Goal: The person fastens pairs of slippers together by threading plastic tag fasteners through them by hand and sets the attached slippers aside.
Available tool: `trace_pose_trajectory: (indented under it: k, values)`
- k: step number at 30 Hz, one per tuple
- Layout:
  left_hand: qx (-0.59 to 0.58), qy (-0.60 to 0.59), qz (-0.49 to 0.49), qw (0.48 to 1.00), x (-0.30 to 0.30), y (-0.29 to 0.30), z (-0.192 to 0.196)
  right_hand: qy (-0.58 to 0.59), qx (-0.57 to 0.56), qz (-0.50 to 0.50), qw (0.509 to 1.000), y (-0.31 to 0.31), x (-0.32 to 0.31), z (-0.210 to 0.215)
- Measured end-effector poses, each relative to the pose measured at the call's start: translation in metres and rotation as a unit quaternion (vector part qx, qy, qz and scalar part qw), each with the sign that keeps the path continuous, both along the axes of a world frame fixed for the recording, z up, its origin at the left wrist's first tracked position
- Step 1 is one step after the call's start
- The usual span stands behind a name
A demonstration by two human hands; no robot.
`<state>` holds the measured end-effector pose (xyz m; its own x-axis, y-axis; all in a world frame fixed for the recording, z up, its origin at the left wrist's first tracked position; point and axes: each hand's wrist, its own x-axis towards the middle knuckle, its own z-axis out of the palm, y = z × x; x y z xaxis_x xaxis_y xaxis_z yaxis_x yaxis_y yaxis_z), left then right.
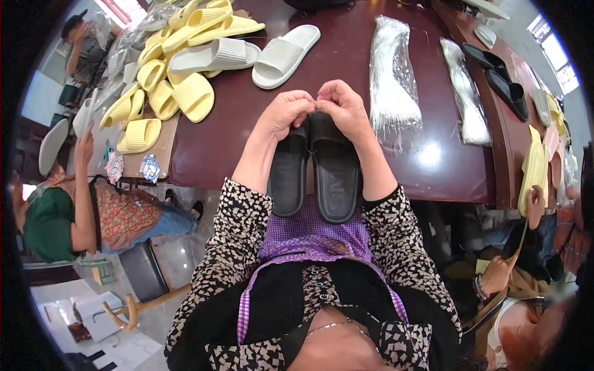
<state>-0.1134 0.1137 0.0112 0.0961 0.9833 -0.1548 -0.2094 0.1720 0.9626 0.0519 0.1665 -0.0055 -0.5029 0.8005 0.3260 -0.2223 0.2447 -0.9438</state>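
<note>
A pair of black slippers [315,173] lies side by side, heels toward me, over the near edge of the dark red table [223,136]. My left hand [284,114] and my right hand [343,108] are both closed at the toe ends of the pair, fingertips pinched together between the two slippers. What the fingertips pinch is too small to see. My patterned sleeves come up from the lower edge.
A clear bag of white ties [390,80] lies right of my hands, a second bag [464,93] further right. White slippers [284,55] and a heap of yellow slippers [179,68] lie far left. Black slippers [501,77] sit far right. Seated people work on both sides.
</note>
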Motion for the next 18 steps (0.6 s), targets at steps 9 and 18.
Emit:
trace_pose_trajectory:
  k: [9,18]
  values:
    - [0.098,0.039,0.196,0.975,0.020,-0.014,-0.009,-0.079,0.141,-0.251,0.955,-0.016,0.011,0.019]
    - [0.121,0.271,0.524,0.798,-0.127,-0.055,-0.073,-0.295,0.172,-0.094,0.935,-0.105,0.041,0.016]
